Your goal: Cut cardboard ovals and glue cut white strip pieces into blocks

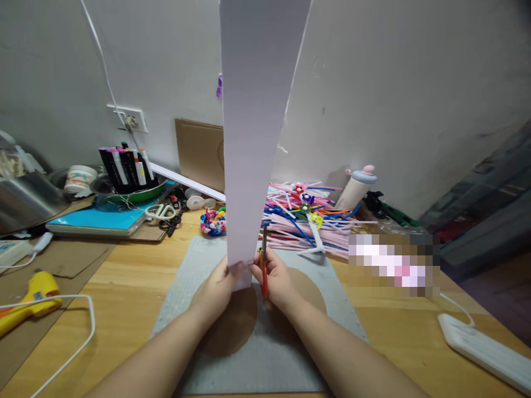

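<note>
A long white sheet of paper (253,127) stands upright from my hands to the top of the view. My left hand (218,290) pinches its lower edge, fingers closed on it. My right hand (277,279) is closed round red-handled scissors (264,265), whose blades point up along the paper's right edge. Both hands hover over a grey cutting mat (194,260) with a brown cardboard circle (232,326) lying on it.
A pile of coloured pipe cleaners (307,218) lies behind the mat. A yellow glue gun (35,296) with a white cord sits at left. Markers in a bowl (126,168), white scissors (160,211), a bottle (359,185) and a white power strip (481,345) are around.
</note>
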Demonstrator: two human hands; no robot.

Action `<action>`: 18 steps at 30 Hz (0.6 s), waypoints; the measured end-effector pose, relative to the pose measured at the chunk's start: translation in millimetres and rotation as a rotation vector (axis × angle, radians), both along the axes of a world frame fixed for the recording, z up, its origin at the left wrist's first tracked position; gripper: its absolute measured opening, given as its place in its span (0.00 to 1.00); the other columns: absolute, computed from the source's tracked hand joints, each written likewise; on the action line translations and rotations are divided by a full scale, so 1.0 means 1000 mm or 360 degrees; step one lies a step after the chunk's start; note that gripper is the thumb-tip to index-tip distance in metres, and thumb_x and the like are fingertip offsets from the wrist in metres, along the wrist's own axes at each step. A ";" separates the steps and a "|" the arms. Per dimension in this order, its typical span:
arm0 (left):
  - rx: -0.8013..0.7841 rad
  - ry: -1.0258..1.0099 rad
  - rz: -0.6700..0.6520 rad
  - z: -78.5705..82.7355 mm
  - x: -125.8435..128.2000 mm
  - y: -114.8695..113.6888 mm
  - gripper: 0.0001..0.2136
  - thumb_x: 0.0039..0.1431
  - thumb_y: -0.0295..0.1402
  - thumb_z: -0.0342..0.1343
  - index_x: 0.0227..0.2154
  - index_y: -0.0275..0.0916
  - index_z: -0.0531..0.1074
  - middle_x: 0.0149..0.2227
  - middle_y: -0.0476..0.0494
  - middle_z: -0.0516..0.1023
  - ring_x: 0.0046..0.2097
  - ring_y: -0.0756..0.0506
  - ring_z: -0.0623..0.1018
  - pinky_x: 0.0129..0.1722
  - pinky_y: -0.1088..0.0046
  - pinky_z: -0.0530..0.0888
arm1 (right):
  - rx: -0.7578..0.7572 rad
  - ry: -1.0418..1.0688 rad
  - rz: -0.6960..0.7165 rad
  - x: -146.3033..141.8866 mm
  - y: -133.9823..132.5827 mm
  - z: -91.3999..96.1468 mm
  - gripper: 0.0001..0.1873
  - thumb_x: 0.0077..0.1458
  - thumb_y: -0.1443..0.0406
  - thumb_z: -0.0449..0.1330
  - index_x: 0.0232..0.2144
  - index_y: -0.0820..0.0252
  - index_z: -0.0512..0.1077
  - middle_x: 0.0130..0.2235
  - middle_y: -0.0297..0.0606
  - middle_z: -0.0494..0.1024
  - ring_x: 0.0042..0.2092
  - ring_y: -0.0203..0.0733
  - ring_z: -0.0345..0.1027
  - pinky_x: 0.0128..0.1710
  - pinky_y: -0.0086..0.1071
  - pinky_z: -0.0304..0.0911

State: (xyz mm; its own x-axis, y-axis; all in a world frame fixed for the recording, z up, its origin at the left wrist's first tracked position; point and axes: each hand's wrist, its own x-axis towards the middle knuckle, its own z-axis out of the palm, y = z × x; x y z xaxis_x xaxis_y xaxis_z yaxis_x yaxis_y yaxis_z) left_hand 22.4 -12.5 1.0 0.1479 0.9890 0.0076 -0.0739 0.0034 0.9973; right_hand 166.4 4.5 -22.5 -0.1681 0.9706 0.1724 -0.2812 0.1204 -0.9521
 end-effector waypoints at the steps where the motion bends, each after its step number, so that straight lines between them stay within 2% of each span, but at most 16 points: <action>1: 0.0010 0.0097 0.0097 0.003 0.004 -0.004 0.22 0.56 0.46 0.53 0.49 0.37 0.70 0.50 0.38 0.76 0.53 0.36 0.72 0.53 0.62 0.66 | -0.0003 0.0013 -0.0006 0.000 -0.001 -0.002 0.14 0.45 0.62 0.67 0.29 0.57 0.65 0.28 0.27 0.67 0.28 0.33 0.59 0.29 0.26 0.56; 3: 0.0019 0.0194 0.0172 0.008 0.009 -0.010 0.19 0.56 0.44 0.54 0.47 0.39 0.70 0.49 0.40 0.77 0.54 0.36 0.71 0.53 0.63 0.66 | -0.0007 0.0051 -0.0024 -0.001 -0.003 -0.007 0.12 0.49 0.61 0.65 0.31 0.56 0.65 0.29 0.28 0.67 0.29 0.33 0.59 0.31 0.26 0.57; 6: 0.0056 0.0203 0.0140 0.008 0.009 -0.013 0.17 0.56 0.43 0.54 0.46 0.40 0.71 0.49 0.41 0.77 0.55 0.37 0.71 0.54 0.64 0.66 | -0.0003 0.0100 -0.0045 -0.003 -0.005 -0.012 0.12 0.51 0.60 0.64 0.32 0.56 0.65 0.29 0.28 0.67 0.31 0.34 0.60 0.33 0.26 0.57; 9: 0.0105 0.0213 0.0077 -0.002 0.004 -0.007 0.20 0.57 0.43 0.53 0.49 0.39 0.69 0.51 0.40 0.76 0.54 0.38 0.71 0.54 0.63 0.66 | 0.0010 0.0106 -0.0037 -0.004 -0.005 -0.014 0.12 0.50 0.59 0.65 0.31 0.56 0.65 0.29 0.28 0.67 0.31 0.34 0.61 0.33 0.26 0.58; 12: 0.0142 0.0238 -0.0048 -0.015 0.001 0.003 0.23 0.54 0.42 0.56 0.51 0.37 0.68 0.51 0.39 0.76 0.52 0.38 0.73 0.52 0.63 0.68 | 0.0022 0.0085 -0.0017 -0.002 -0.003 -0.013 0.13 0.50 0.58 0.65 0.31 0.56 0.65 0.29 0.29 0.68 0.31 0.35 0.62 0.33 0.27 0.59; 15: 0.0141 0.0331 -0.0136 -0.023 -0.002 0.008 0.21 0.50 0.38 0.60 0.47 0.37 0.72 0.48 0.41 0.78 0.48 0.38 0.75 0.48 0.64 0.69 | 0.0027 0.0044 -0.0020 -0.001 -0.002 -0.011 0.13 0.49 0.58 0.65 0.30 0.56 0.65 0.29 0.29 0.68 0.30 0.35 0.62 0.32 0.28 0.59; 18: 0.0127 0.0482 -0.0116 -0.021 -0.003 0.007 0.14 0.52 0.36 0.58 0.41 0.37 0.75 0.41 0.43 0.80 0.43 0.38 0.76 0.44 0.64 0.70 | 0.0030 -0.0006 -0.0051 0.001 -0.002 -0.008 0.13 0.48 0.59 0.65 0.30 0.56 0.64 0.28 0.29 0.68 0.29 0.34 0.61 0.30 0.27 0.58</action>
